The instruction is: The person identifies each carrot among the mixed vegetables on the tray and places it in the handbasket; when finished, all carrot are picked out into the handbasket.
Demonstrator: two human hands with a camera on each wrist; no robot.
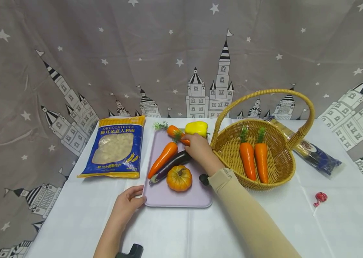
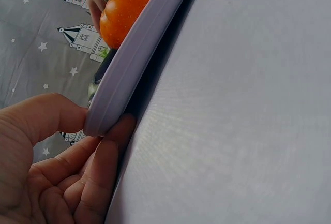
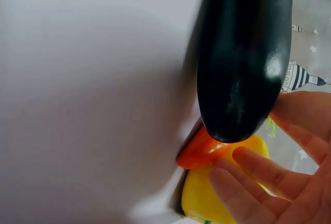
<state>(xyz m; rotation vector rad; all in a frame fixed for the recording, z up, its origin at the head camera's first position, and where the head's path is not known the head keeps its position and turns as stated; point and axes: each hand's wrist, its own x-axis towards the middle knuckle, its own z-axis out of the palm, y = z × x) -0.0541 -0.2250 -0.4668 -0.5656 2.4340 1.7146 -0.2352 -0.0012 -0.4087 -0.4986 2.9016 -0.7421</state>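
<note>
A lilac tray (image 1: 178,201) lies mid-table, its near left corner pinched by my left hand (image 1: 126,203). The left wrist view shows the thumb at the rim and fingertips under it. On the tray are a small orange pumpkin (image 1: 179,178), a dark eggplant (image 1: 170,167) and a carrot (image 1: 164,157). Behind them are a second carrot (image 1: 173,131) and a yellow bell pepper (image 1: 196,128). My right hand (image 3: 295,182) spreads its fingers around the eggplant's rounded end, the thumb beside it and fingertips in front of the pepper. Whether the thumb touches the eggplant, I cannot tell.
To the right stands a wicker basket (image 1: 230,156) with a tall arched handle and two carrots (image 1: 247,160) inside. Behind it lies a long pasta packet (image 1: 313,154). A red lollipop (image 1: 321,197) is at the right. A blue-yellow orecchiette bag (image 1: 115,147) lies left of the tray.
</note>
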